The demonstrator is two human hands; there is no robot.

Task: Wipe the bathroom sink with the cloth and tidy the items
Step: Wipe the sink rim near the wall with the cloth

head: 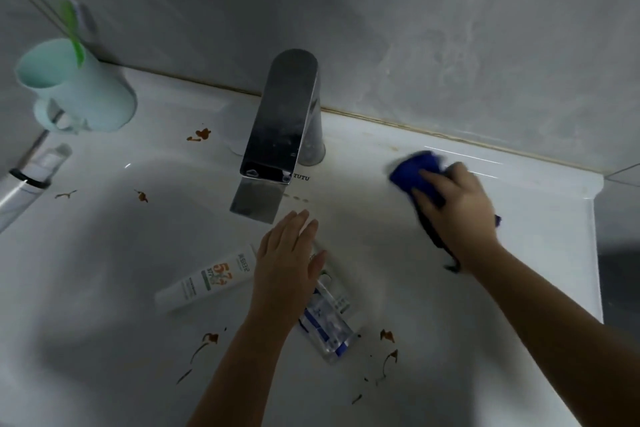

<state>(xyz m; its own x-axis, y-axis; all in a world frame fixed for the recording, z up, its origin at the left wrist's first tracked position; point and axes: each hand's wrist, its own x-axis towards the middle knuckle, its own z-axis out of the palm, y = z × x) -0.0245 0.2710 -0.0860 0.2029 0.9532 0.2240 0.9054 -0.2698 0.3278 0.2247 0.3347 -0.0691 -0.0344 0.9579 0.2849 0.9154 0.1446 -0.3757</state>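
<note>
My right hand point(453, 208) presses a blue cloth point(414, 172) onto the back right ledge of the white sink point(381, 229), right of the chrome tap point(280, 135). Hovering flat over the basin, my left hand point(287, 267) has its fingers together and holds nothing. Under and beside it lie two tubes: a white one with orange print point(207, 279) and a blue-and-white toothpaste tube point(329, 326). Brown stains mark the sink at back left point(201, 135), on the basin's left point(141, 196) and along the front point(388, 336).
A pale green cup point(79, 90) holding a green toothbrush point(74, 31) stands at the back left corner. Left of the basin lies another tube point(45, 163), and a white handle-like object point(14, 194) sits at the edge. The grey wall rises right behind the tap.
</note>
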